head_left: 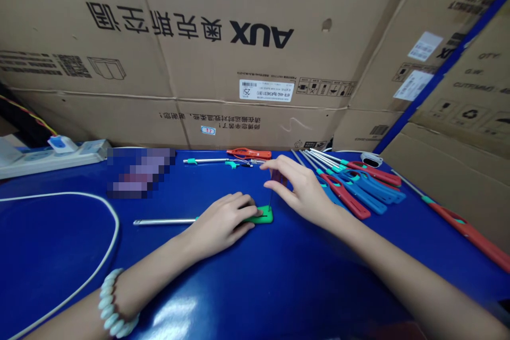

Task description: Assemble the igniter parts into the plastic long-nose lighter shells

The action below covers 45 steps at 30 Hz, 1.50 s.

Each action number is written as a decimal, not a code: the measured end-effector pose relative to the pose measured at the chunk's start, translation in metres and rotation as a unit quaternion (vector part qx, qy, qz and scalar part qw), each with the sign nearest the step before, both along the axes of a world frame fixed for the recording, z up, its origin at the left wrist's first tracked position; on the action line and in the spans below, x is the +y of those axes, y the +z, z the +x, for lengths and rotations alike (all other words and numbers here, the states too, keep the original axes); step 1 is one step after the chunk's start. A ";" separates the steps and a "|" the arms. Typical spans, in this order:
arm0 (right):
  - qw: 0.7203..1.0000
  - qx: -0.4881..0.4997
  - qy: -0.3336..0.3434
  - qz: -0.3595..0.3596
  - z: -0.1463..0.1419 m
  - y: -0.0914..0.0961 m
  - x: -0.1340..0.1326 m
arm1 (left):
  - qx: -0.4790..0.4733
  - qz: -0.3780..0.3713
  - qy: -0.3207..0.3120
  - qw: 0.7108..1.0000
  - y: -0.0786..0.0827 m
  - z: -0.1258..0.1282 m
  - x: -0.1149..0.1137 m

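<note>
My left hand [229, 218] presses a long-necked lighter with a green handle [268, 218] flat against the blue table. Its silver metal tube [163, 221] points left, and my fingers cover much of the handle. Above the handle's right end, my right hand [300, 186] grips a small screwdriver [270, 201] between thumb and fingers. The screwdriver stands upright with its tip at the end of the green handle. Most of its dark reddish grip is hidden by my fingers.
Several red and blue long lighters [358, 191] lie fanned out at right; a red one [470, 228] lies farther right. Behind my hands are a red lighter shell [249, 154] and loose parts [207, 160]. A white cable [115, 223] curves at left, near a power strip [90, 153]. Cardboard [179, 74] walls the back.
</note>
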State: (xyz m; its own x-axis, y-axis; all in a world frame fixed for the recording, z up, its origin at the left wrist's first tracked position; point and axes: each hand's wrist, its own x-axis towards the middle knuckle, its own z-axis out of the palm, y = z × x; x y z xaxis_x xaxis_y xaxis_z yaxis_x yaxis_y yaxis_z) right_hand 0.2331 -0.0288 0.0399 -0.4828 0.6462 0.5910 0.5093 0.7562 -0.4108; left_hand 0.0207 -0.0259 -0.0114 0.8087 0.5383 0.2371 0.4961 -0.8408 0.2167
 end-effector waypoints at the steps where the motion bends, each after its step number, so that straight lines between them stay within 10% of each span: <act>1: 1.000 -0.003 0.016 -0.011 0.000 0.000 0.000 | 0.000 -0.001 -0.001 1.000 0.000 0.000 0.000; 23: 0.997 -0.029 0.067 -0.007 0.003 0.005 -0.007 | -0.011 -0.001 -0.002 1.000 0.000 0.000 -0.001; 28: 0.996 0.011 0.022 0.082 0.000 -0.003 -0.002 | -0.004 0.000 0.000 1.000 -0.001 0.001 0.000; 45: 0.999 0.022 0.048 0.003 0.004 -0.005 0.000 | -0.005 -0.009 0.002 1.000 -0.001 0.001 -0.001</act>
